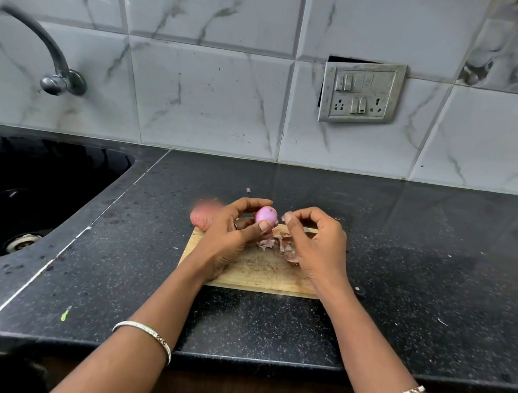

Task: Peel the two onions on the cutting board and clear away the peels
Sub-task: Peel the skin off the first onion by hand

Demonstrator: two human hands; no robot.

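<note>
My left hand (233,228) grips a pink, mostly peeled onion (266,216) just above the far edge of the wooden cutting board (260,274). To the right of that onion is my right hand (313,242), fingers curled, with a small scrap of peel pinched at the fingertips. A heap of dry brownish peels (278,243) lies on the board between my hands. The second onion (202,216), still in its reddish skin, sits at the board's far left corner, partly hidden behind my left hand.
The board lies on a black speckled countertop (401,271). A black sink (32,195) with a drain is at the left, under a metal tap (53,62). A tiled wall with a switch panel (362,92) stands behind. A small peel scrap (248,190) lies beyond the board.
</note>
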